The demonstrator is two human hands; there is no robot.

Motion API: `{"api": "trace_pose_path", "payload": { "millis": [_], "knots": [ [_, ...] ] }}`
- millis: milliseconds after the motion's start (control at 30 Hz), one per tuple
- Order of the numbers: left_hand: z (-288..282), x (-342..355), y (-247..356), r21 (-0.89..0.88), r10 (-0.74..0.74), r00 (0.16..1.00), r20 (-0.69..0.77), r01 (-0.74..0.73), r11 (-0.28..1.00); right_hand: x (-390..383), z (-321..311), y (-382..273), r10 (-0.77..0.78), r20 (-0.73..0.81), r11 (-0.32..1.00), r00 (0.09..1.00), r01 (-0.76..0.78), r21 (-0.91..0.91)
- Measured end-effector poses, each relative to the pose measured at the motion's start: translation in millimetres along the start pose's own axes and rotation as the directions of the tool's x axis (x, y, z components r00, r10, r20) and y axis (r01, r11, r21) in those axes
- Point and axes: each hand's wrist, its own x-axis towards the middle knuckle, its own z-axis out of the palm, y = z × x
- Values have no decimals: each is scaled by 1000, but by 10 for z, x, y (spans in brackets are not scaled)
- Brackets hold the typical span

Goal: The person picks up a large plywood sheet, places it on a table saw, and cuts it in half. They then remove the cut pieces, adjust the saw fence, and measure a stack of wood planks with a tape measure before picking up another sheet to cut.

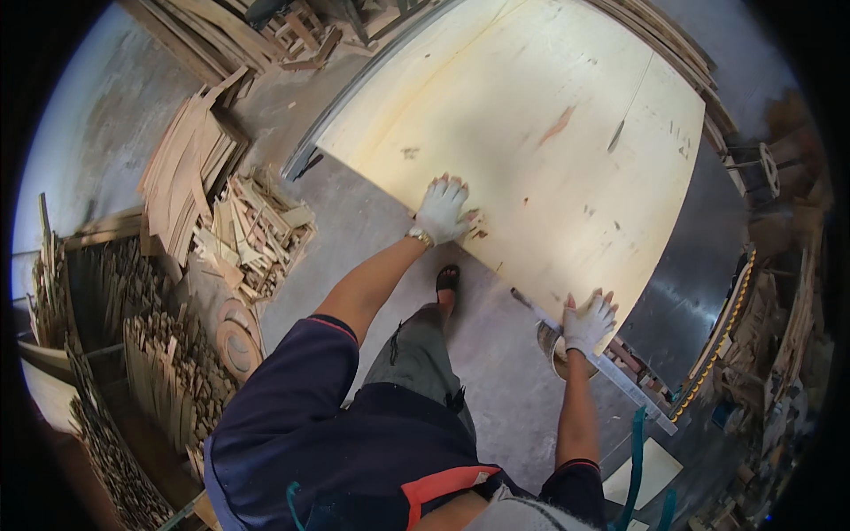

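Note:
A large pale plywood sheet (531, 115) with dark knots and marks lies flat in front of me, its near edge toward my body. My left hand (443, 210), in a white fingerless-looking glove, rests on the sheet near that edge with its fingers spread. A watch (421, 236) sits on the left wrist. My right hand (589, 323), gloved the same way, lies on the sheet's near right corner, fingers apart and thumb out. Beneath that corner runs a metal rail (633, 389). Neither hand is wrapped round anything.
A dark metal table surface (686, 257) shows to the right, bordered by a yellow toothed strip (722, 341). Wood scraps (252, 230), stacked thin boards (181, 164) and bundled strips (173, 372) stand at the left. A round bin (553, 341) is below the right corner.

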Motion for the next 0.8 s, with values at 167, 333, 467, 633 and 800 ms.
{"api": "trace_pose_path", "payload": {
  "millis": [167,333,467,633,800],
  "knots": [
    [49,51,105,68,-55,997,60,51,996,-8,-211,126,-292,142,954,946,298,-19],
    [111,32,-2,57,81,995,-61,-77,995,-98,-197,310,-437,117,899,892,437,34],
    [104,69,-47,88,133,990,-50,-128,988,-74,-95,326,-402,90,916,911,400,46],
    [104,192,-41,91,160,985,-63,-154,984,10,-94,305,-386,79,922,919,381,72],
    [157,250,-56,170,118,993,28,-121,978,4,-102,262,-358,47,933,933,354,72]
  ]
}}
